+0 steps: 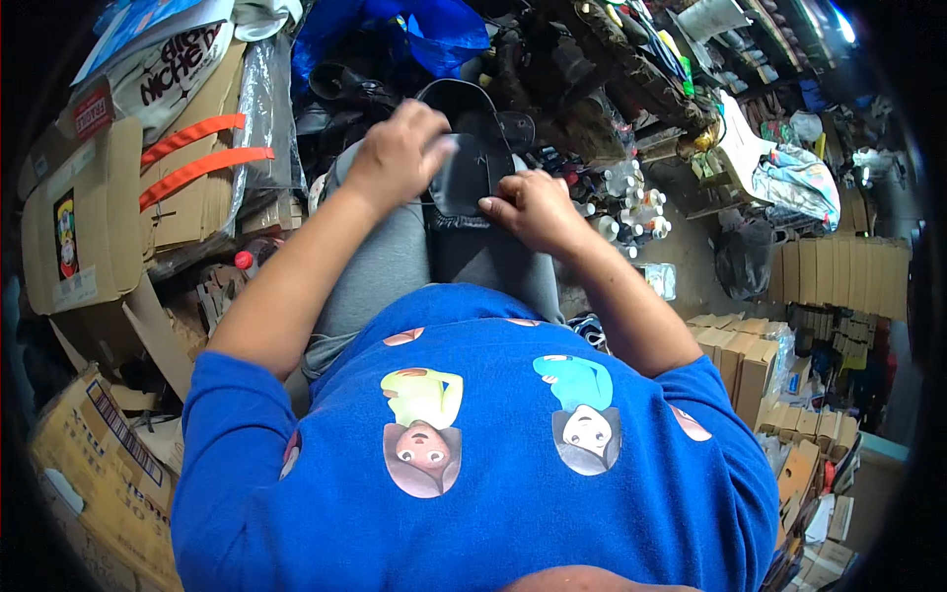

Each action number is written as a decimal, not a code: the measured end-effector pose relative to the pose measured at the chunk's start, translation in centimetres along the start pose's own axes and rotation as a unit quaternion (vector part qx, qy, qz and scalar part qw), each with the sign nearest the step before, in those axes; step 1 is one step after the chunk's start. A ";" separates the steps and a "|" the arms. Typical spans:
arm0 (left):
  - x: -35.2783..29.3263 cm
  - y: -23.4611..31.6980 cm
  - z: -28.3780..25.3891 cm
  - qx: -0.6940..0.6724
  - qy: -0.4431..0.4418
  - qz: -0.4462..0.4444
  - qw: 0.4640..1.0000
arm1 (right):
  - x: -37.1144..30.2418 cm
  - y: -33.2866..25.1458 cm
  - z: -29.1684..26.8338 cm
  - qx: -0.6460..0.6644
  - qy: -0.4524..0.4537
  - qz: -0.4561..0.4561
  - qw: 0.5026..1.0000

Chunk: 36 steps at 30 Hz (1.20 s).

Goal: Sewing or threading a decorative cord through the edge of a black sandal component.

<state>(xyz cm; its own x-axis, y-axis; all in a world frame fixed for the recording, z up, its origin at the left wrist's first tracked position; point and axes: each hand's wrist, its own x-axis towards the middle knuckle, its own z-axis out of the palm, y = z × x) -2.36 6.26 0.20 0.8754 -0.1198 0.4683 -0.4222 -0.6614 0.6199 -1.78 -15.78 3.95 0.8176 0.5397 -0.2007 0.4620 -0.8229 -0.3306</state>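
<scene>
A black leather piece (460, 183) with a stitched lower edge and a rounded loop at its far end lies across my grey-trousered lap. I cannot tell its exact kind. My right hand (538, 209) is closed on its near right edge, thumb on top and fingers curled. Over the left side of the piece my left hand (397, 156) is lifted, its thumb apart from its bent fingers. Those fingertips are blurred, and nothing shows between them.
Cardboard boxes (94, 222) with orange straps stand at my left. Beyond my knees lies a bright blue plastic bag (434, 37) among dark clutter. Several small bottles (631, 202) stand right of my lap. Stacked brown boxes (735, 365) fill the right side.
</scene>
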 end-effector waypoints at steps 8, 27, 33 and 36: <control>-4.1 4.5 0.3 0.007 -0.189 0.016 0.982 | 1.3 0.2 -1.3 0.062 0.051 -0.042 0.996; 1.8 3.7 3.1 -0.126 -0.242 -0.068 0.960 | -2.4 2.4 -2.1 0.231 -0.111 -0.019 0.967; 2.7 4.2 4.2 -0.171 -0.275 -0.089 0.942 | -4.5 3.6 -1.3 0.285 -0.068 -0.001 0.956; 3.0 4.0 4.4 -0.194 -0.294 -0.112 0.929 | -5.0 3.4 -1.2 0.287 -0.044 -0.013 0.957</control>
<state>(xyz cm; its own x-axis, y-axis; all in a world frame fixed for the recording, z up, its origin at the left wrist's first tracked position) -0.41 0.03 1.27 0.8811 -0.4697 -0.0544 -0.1667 -0.4162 0.8939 -3.85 -21.48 4.91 0.7646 0.5921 -0.2547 0.1957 -0.5897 -0.7835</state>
